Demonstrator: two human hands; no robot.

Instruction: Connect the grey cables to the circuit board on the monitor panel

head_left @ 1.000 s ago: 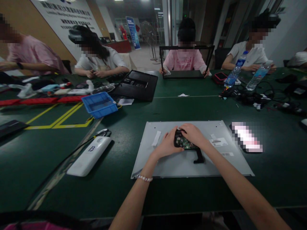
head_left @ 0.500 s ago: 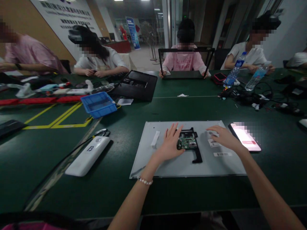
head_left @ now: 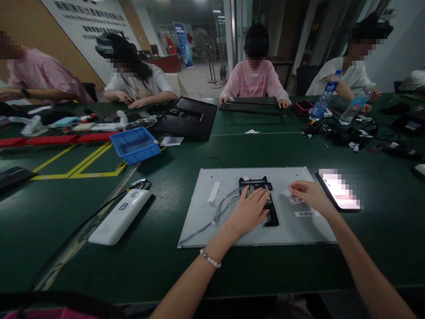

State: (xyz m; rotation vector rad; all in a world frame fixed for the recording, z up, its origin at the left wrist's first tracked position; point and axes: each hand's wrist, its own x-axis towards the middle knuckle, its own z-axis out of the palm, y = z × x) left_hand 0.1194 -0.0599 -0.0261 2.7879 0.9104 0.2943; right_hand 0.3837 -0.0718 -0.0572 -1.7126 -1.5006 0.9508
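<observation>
A silvery-white flat panel (head_left: pixel 195 210) lies on the table in front of me. On it rests a black plastic frame (head_left: pixel 272 217) with a green circuit board, mostly covered by my left hand (head_left: pixel 250 210). That hand lies flat over the board, fingers stretched out. To the left of the frame, thin grey cables (head_left: pixel 217 215) run across the panel. My right hand (head_left: pixel 308 195) is closed in a pinch at the panel's right side, on what looks like a small piece of clear tape (head_left: pixel 287 193). Just under its fingertips sits a printed label (head_left: pixel 296 200).
A lit phone (head_left: pixel 341 195) lies right of the panel, a white power bank (head_left: pixel 119 217) with cables to the left. Farther back are a blue basket (head_left: pixel 136 146), a black laptop-like shell (head_left: pixel 189 117) and two bottles (head_left: pixel 327 95). Several people sit opposite.
My right hand left the board, moved right and closed in a pinch near the label. My left hand slid right over the board, exposing the cables. A person opposite lowered a black frame.
</observation>
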